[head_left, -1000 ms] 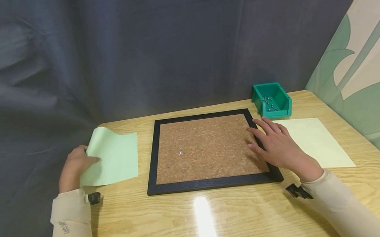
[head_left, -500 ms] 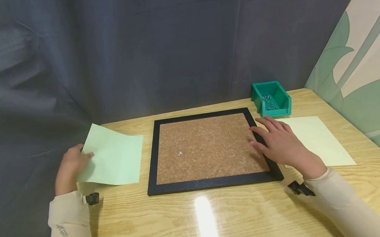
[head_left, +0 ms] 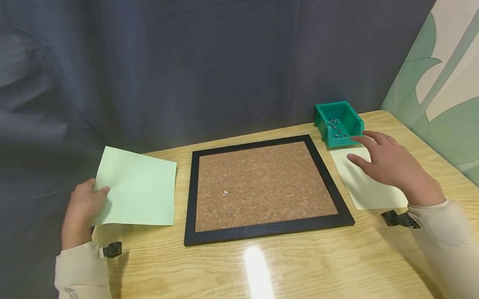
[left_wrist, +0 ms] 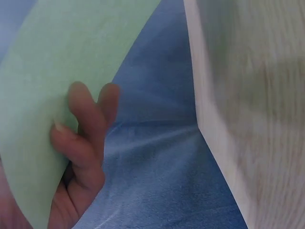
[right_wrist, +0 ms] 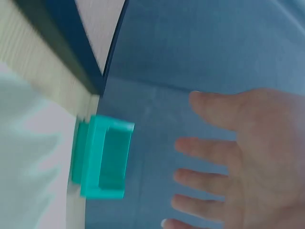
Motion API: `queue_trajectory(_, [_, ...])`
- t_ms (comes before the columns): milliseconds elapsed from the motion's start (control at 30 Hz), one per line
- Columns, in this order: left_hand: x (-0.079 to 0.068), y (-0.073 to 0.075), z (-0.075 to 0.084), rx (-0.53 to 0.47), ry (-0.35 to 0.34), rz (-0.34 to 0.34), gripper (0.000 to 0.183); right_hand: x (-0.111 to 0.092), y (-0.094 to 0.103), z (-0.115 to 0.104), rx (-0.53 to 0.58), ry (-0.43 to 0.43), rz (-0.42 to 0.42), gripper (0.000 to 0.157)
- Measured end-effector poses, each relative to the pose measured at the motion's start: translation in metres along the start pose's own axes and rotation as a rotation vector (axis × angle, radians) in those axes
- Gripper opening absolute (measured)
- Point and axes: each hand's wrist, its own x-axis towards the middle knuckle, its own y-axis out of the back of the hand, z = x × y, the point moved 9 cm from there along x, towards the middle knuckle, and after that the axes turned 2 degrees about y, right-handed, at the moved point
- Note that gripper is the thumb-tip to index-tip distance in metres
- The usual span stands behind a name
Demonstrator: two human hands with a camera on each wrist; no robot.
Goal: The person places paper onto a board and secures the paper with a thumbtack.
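Observation:
My left hand (head_left: 81, 210) pinches a light green sheet of paper (head_left: 138, 188) by its left edge, thumb on top. The sheet is tilted up over the table's left side. In the left wrist view, fingers (left_wrist: 86, 112) lie along the green paper (left_wrist: 43, 86). My right hand (head_left: 398, 166) hovers over a pale yellow sheet of paper (head_left: 377, 193), fingers spread and holding nothing. It partly covers that sheet. A cork board (head_left: 260, 184) with a black frame lies between the hands. Just beyond the right fingertips stands a green bin (head_left: 344, 141), which the right wrist view shows as well.
Several small shiny pieces (head_left: 335, 125) lie inside the bin. A small white mark (head_left: 225, 192) shows on the cork. A dark curtain (head_left: 221, 71) hangs behind the wooden table (head_left: 188, 274), and a leaf-patterned wall (head_left: 451, 93) borders it on the right.
The left hand has lifted the green sheet, whose curled edge has flattened out. My right hand has moved right, from the board's frame to over the yellow sheet.

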Motion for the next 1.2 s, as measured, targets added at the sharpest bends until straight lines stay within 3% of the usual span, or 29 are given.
queue_trajectory(200, [-0.001, 0.000, 0.001, -0.057, -0.015, 0.014, 0.063, 0.002, -0.004, 0.038, 0.075, -0.089, -0.083, 0.077])
queue_trajectory(433, [0.000, -0.004, 0.002, -0.115, -0.011, 0.021, 0.059, -0.001, -0.008, 0.075, 0.132, -0.111, -0.141, 0.081])
queue_trajectory(767, [0.001, -0.010, 0.006, -0.161, -0.015, -0.006, 0.061, -0.014, -0.035, 0.120, 0.124, -0.150, -0.292, 0.097])
queue_trajectory(933, [0.000, -0.012, 0.010, -0.165, -0.030, -0.018, 0.061, -0.021, -0.049, 0.137, 0.119, -0.186, -0.343, 0.113])
queue_trajectory(1200, [-0.001, -0.019, 0.023, -0.256, -0.072, -0.085, 0.064, -0.027, -0.061, 0.146, 0.155, -0.203, -0.387, 0.122])
